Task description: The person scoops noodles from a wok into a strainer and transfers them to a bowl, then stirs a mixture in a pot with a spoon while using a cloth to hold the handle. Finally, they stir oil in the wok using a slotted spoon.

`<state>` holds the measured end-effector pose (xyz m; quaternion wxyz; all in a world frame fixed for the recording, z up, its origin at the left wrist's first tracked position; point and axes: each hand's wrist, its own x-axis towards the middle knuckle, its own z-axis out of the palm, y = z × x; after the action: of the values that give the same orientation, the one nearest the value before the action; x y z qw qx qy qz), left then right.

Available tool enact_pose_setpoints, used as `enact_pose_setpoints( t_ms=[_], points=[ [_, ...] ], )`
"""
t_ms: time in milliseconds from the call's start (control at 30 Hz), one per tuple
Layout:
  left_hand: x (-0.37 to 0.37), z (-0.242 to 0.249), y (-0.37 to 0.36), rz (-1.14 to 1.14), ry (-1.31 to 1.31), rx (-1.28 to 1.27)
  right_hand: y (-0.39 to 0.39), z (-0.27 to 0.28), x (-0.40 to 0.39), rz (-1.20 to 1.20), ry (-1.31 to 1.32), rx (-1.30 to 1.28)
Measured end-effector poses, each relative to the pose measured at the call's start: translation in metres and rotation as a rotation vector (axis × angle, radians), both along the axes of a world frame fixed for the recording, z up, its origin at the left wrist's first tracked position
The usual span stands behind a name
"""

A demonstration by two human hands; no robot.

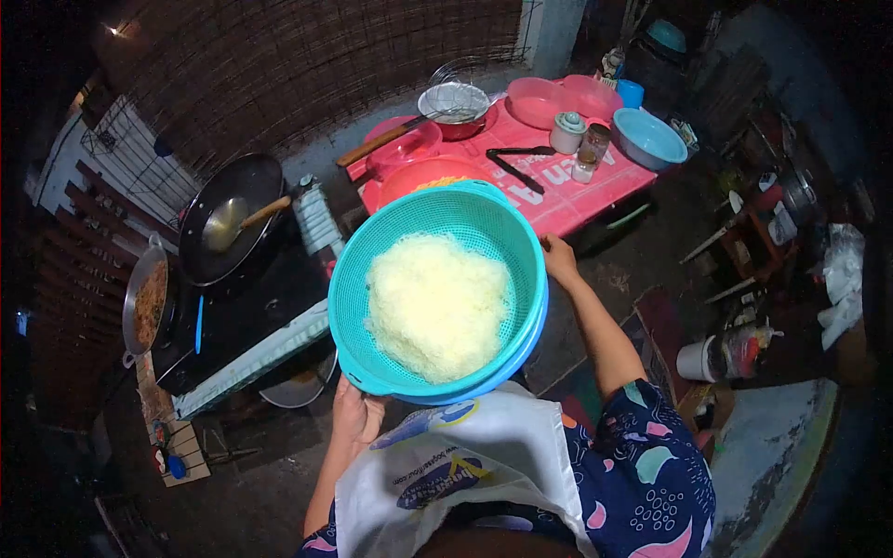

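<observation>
A teal plastic colander (349,316) is held up in front of my body. In it lies a pale mound of fine strands (437,307), like thin noodles. A blue basin (521,355) sits beneath the colander, its edge showing on the right and front. My left hand (358,409) grips the near left side, its fingertips partly hidden underneath. At the far right side, my right hand (560,260) closes on the edge of the colander and basin stack; its exact hold on the two rims is hard to make out.
A pink-covered table (595,191) ahead holds basins, jars, black tongs (521,167) and a wire strainer (454,100). On the left, a stove (251,312) carries a black wok (200,265) with a ladle and a pan of brown food (149,307). A stool (758,246) stands right.
</observation>
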<state>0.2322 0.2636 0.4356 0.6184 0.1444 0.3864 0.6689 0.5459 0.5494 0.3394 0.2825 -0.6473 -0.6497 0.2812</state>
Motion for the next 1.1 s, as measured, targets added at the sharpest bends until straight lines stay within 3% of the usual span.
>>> enact_pose_setpoints(
  t_ms=[133, 200, 267, 367, 467, 633, 733, 867, 933, 1033, 1100],
  points=[
    [0.045, 0.001, 0.070, 0.074, 0.027, 0.040, 0.096, -0.021, 0.016, 0.083, -0.058, -0.003],
    [0.065, 0.000, 0.104, 0.111, 0.058, 0.031, 0.135, -0.032, 0.015, 0.104, -0.202, 0.126],
    [0.085, 0.008, 0.136, 0.112, -0.024, 0.035, 0.173, -0.049, 0.011, 0.038, -0.182, 0.164],
    [0.109, 0.021, 0.179, 0.121, -0.016, -0.014, 0.219, -0.094, 0.002, -0.096, -0.444, 0.125],
    [0.131, 0.021, 0.218, 0.160, -0.011, -0.055, 0.204, -0.077, 0.011, 0.040, -0.424, 0.053],
    [0.146, -0.002, 0.269, 0.009, -0.036, -0.097, 0.123, -0.006, 0.065, 0.216, -0.372, -0.030],
    [0.160, -0.033, 0.296, -0.065, -0.065, -0.026, 0.078, 0.023, 0.114, 0.218, -0.317, -0.099],
    [0.193, -0.048, 0.336, 0.047, -0.176, -0.102, 0.050, 0.043, 0.175, 0.245, -0.341, -0.157],
    [0.200, -0.065, 0.351, -0.040, 0.109, -0.131, 0.045, 0.052, 0.192, 0.193, -0.297, -0.188],
    [0.209, -0.077, 0.373, -0.028, 0.135, 0.022, 0.037, 0.050, 0.209, 0.163, -0.338, -0.144],
    [0.212, -0.067, 0.386, -0.043, 0.069, -0.005, 0.034, 0.052, 0.210, 0.140, -0.351, -0.183]
  ],
)
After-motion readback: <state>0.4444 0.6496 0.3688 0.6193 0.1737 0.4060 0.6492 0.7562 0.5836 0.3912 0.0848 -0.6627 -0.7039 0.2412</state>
